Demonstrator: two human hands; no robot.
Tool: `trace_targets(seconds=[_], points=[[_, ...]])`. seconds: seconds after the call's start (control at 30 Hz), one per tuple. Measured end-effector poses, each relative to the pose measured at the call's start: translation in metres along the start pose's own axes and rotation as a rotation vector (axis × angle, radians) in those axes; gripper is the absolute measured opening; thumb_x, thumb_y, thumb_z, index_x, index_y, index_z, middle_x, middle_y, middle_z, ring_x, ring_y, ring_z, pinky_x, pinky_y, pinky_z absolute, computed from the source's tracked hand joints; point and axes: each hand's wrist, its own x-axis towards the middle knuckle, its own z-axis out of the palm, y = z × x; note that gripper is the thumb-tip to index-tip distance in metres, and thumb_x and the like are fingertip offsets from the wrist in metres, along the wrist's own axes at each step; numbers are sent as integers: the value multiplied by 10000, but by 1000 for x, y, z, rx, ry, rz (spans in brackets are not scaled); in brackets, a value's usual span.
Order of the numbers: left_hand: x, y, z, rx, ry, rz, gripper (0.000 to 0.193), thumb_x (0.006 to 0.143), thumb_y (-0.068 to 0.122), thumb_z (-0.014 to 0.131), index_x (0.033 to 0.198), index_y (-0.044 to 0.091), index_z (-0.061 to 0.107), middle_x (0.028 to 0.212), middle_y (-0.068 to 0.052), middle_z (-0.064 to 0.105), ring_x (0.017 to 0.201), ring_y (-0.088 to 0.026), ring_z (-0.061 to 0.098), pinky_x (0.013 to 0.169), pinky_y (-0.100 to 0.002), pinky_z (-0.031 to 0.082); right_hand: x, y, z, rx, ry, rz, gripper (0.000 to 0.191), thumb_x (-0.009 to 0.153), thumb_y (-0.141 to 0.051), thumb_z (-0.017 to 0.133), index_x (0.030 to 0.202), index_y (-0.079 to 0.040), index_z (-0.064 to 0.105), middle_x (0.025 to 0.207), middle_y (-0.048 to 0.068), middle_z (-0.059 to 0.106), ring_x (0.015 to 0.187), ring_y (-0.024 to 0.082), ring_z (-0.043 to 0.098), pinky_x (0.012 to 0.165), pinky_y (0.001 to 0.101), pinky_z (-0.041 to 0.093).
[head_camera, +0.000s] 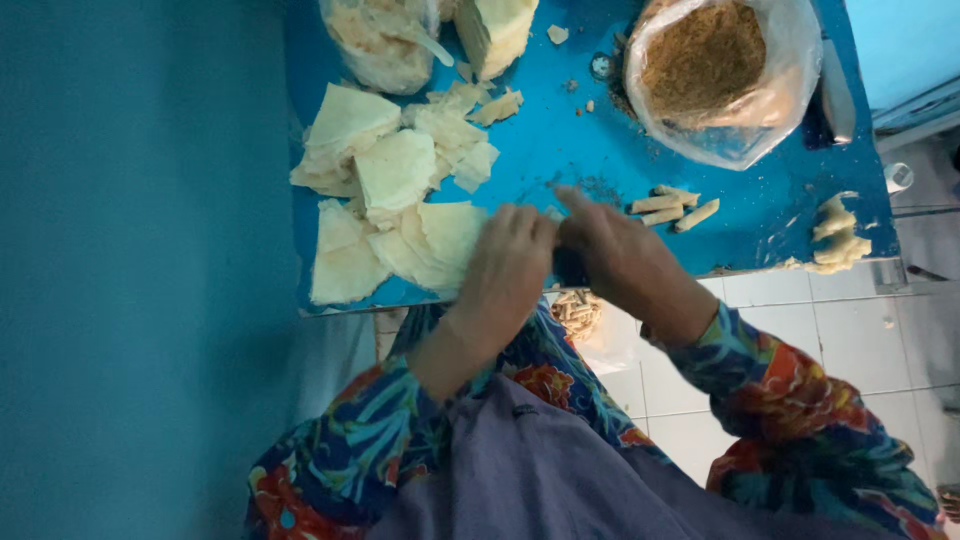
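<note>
- far left is just a plain blue wall, and the blue counter (560, 150) starts right beside it, so we've got no room to slide anything that way.
- the pale wrapper sheets (395, 190) are piled loose over the left half. the lowest ones sit almost on the near edge, so we reckon a careless sleeve could sweep one off onto the tiled floor (850, 340).
- our left hand (510, 265) and right hand (610, 250) are pressed together at the near edge, mid-counter, fingers curled over something small between them. we can't see what's in there, so we can't say if either is really clamped on anything. working that close to the lip, whatever it is could drop straight into our lap.
- just below the hands, under the edge, a clear bag of finished rolls (578, 315) hangs or sits. hard to tell which.
- right of the hands, three small rolled sticks (672, 208) lie loose. being round, they'd roll off easily if bumped.
- behind them, the open bag of brown crumbly filling (715, 70) slumps near the back. a knock could spill it.
- the only bare patch is the strip between the sticks and the pale dough scraps (835, 240) perched on the right corner.
</note>
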Motion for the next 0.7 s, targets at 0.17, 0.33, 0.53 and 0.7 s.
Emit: trace_targets(seconds=[0.17,0.33,0.53,0.7], points=[[26,-29,-3,-287,-194,-116,30,936,87,666,935,94,695,949,-145,678,985,-342,657,858,-483,531,28,6,-18,280,-157,158,708,900,9,666,1525,-74,342,943,128,713,876,275,732,801,386,571],[13,-15,-9,-13,-99,-25,174,895,58,658,1061,8,641,962,-150,638,951,-330,646,751,-403,562,13,1,-8,54,-45,-32,713,871,64,648,1515,-54,365,1083,155,716,1032,328,720,844,417,562],[-2,1,-15,218,36,98,239,839,56,681,1068,14,628,949,-101,597,962,-255,595,832,-339,543,2,0,0,-128,70,-158,655,897,52,663,1479,-31,374,1117,174,705,1085,374,678,857,435,552],[0,4,-20,197,11,75,215,832,84,680,1040,39,643,946,-82,587,945,-234,577,826,-332,515,3,2,-6,128,-48,0,624,932,21,654,1480,-43,364,1048,146,699,1006,284,728,830,389,574]])
